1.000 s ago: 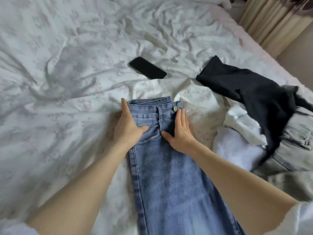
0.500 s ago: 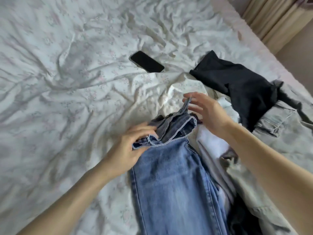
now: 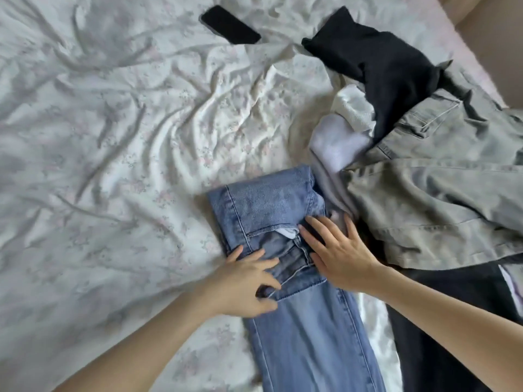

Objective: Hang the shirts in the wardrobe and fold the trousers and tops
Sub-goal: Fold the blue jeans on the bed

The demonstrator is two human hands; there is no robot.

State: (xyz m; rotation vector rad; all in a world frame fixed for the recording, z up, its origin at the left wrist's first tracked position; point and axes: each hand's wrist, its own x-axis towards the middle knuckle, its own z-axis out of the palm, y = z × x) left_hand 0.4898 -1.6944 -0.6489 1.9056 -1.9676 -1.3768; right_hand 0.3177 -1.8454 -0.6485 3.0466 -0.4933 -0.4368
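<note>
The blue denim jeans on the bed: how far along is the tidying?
Early. The blue denim jeans are in hand: waistband turned down over the legs, left hand and right hand on the fold. Still loose beside them: the grey-green jacket, black top, and white garment.

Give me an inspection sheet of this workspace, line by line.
Surface: bed sheet, white, floral, wrinkled.
Job's things: blue jeans, waistband end folded back over the legs; khaki garment, black top, white tops and a dark garment piled at right.
Clutter: phone, face down or dark, on the sheet.
Grippers: left hand on the fold, fingers partly curled, blurred; right hand flat, pressing the fold.
Cables: nothing seen.
Surroundings: beige surface past the bed, top right.
</note>
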